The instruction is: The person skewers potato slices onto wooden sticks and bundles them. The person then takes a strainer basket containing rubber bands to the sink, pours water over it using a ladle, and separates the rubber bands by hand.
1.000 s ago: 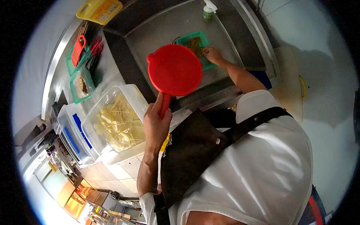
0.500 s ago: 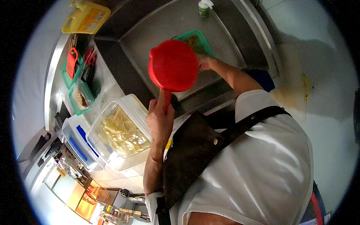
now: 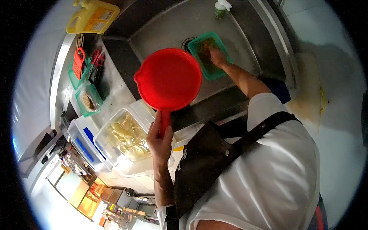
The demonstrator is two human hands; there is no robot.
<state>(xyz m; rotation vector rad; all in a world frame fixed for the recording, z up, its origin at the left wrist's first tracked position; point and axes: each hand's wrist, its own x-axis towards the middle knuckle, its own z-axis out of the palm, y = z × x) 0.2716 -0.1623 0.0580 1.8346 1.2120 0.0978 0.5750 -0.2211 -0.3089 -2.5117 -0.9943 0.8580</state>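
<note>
My left hand (image 3: 160, 142) is closed around the handle of a red plastic water dipper (image 3: 168, 79), a round bowl with a small pouring lip. The dipper is over the near left part of a metal sink (image 3: 161, 34). On the sink floor sits a green plastic basket (image 3: 210, 72) with loose brown-green bits (image 3: 205, 48) in it. My right hand (image 3: 217, 56) reaches into this basket, its fingers down among the bits. Those fingertips are blurred and partly hidden.
Left of the sink stand a clear tub (image 3: 128, 138) with pale pieces and sticks, a green tray (image 3: 89, 100) with a brush, and scissors (image 3: 97, 59). A yellow jug (image 3: 94, 17) is at top left. A small spray bottle (image 3: 220, 9) stands at the sink's far side.
The dipper has shifted left and toward me, tilting so its bowl shows differently. My right hand has moved from the basket's near edge into its contents. The whole view has shifted slightly.
</note>
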